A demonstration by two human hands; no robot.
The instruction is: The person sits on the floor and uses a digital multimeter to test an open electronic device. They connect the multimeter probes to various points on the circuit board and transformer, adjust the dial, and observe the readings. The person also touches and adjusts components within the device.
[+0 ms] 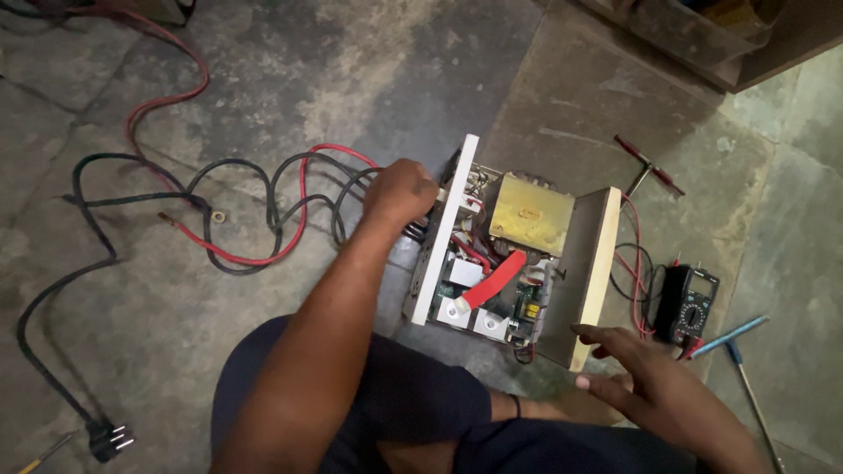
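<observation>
- underfoot, the concrete floor [351, 61] carries everything, grey and stained.
- an opened power unit [514, 254] sits on it in front of the person's knees, white side panels upright, a brass-coloured transformer block [529, 213] and a flat red strap [493, 281] showing inside.
- tangled red and black cables [255, 206] loop across the floor left of the unit; a black plug [107, 436] lies at the lower left.
- the left hand [399, 191] rests against the outer face of the unit's left panel near its top, fingers curled shut on the panel's edge.
- the right hand [641, 377] hovers just beside the lower corner of the right panel, fingers spread wide, holding nothing.
- a black multimeter [687, 303] lies right of the unit, red leads beside it.
- a red-handled t-tool [648, 167] lies beyond it; a blue-handled tool [731, 336] lies at the right.
</observation>
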